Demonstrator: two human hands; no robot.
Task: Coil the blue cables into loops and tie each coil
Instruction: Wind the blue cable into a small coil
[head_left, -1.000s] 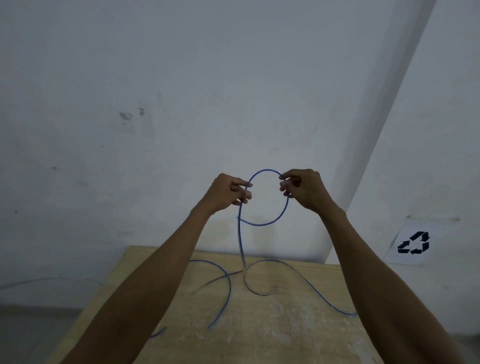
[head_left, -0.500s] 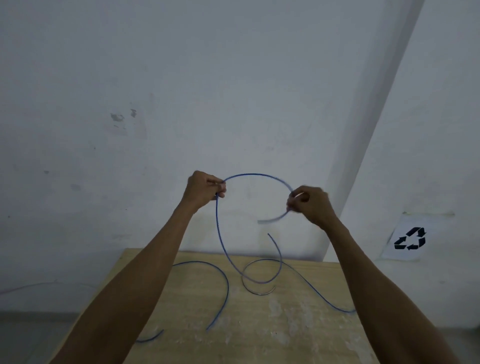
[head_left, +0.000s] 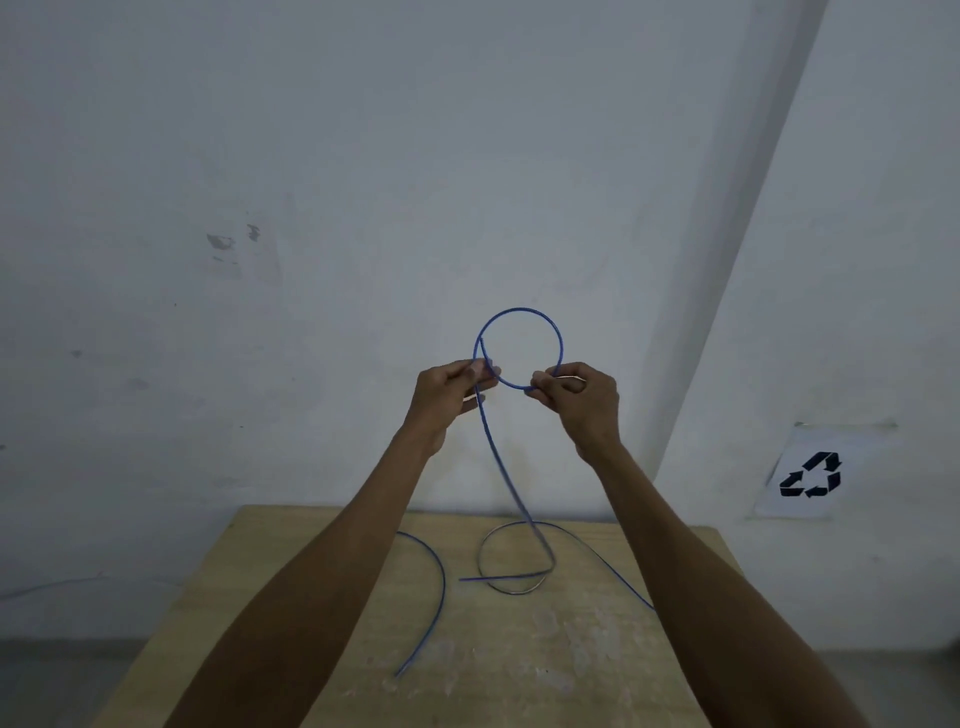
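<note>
The left hand (head_left: 447, 397) and right hand (head_left: 582, 400) pinch the blue cable (head_left: 519, 310) with curled fingers (head_left: 540, 378) above the tabletop's (head_left: 519, 654) far edge; its loop stands upright, the tail hanging down to the tabletop.

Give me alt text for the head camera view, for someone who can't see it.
A left hand and a right hand pinch a blue cable raised into a round loop before a pale wall; its tail hangs to a wooden table, where a loose blue strand lies. A recycling sign hangs on the wall at right.
</note>
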